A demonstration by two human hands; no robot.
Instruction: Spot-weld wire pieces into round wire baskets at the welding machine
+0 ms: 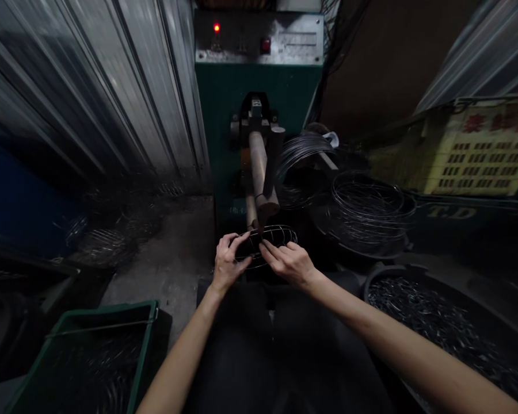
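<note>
A round wire basket [280, 231] made of thin metal rods sits at the lower tip of a green spot welding machine [224, 86]. My left hand [229, 260] grips the basket's left side, thumb and fingers around the wire. On the near side, my right hand [290, 261] has its fingers pinched close to the welder's electrode tip [261, 224]; any small piece between those fingertips is too dark to make out. The thick upper electrode arm [259, 167] reaches out over the basket.
Wire rings [369, 210] are piled right of the machine. A black tub [371, 282] of small metal pieces stands at the lower right, a green crate [149, 345] at the lower left. Behind are a yellow crate [487, 149] and a corrugated metal wall [125, 86].
</note>
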